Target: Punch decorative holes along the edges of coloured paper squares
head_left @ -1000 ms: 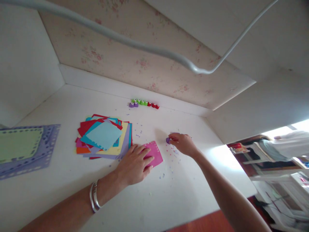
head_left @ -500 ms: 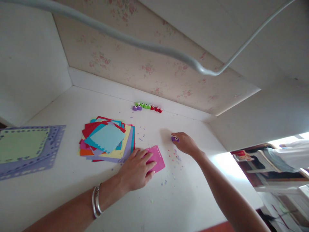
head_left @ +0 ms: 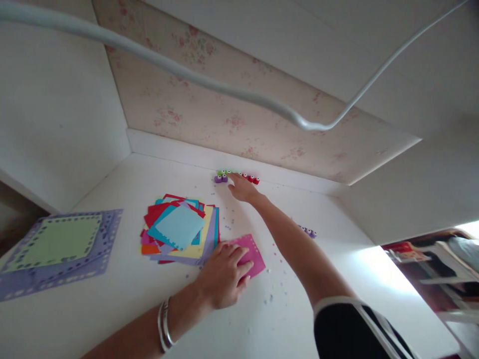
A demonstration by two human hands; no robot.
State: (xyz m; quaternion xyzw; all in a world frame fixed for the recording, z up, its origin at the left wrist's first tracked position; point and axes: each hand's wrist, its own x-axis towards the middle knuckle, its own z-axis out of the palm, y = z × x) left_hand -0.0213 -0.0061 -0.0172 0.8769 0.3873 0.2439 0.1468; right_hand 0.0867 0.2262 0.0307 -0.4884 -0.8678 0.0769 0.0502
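My left hand (head_left: 224,274) lies flat with fingers spread, pressing on a pink paper square (head_left: 254,254) that has small holes along its edge. My right hand (head_left: 241,187) reaches to the row of small punches by the back wall, its fingers apart over the green ones (head_left: 223,172). Two purple punches (head_left: 220,178) sit just left of its fingertips, and red punches (head_left: 251,178) stand to its right. Whether the fingertips touch a punch cannot be made out. More purple punches (head_left: 309,232) rest right of my right forearm.
A pile of coloured paper (head_left: 179,227) lies left of the pink square. Farther left, a pale green sheet (head_left: 60,239) rests on purple sheets (head_left: 108,239). Paper bits dot the white table (head_left: 142,309). A pale cable (head_left: 239,94) crosses the upper view.
My right hand has left the purple punch it held, moving from the right of the pink paper to the row at the back. My left hand stays on the paper. The view has shifted slightly.
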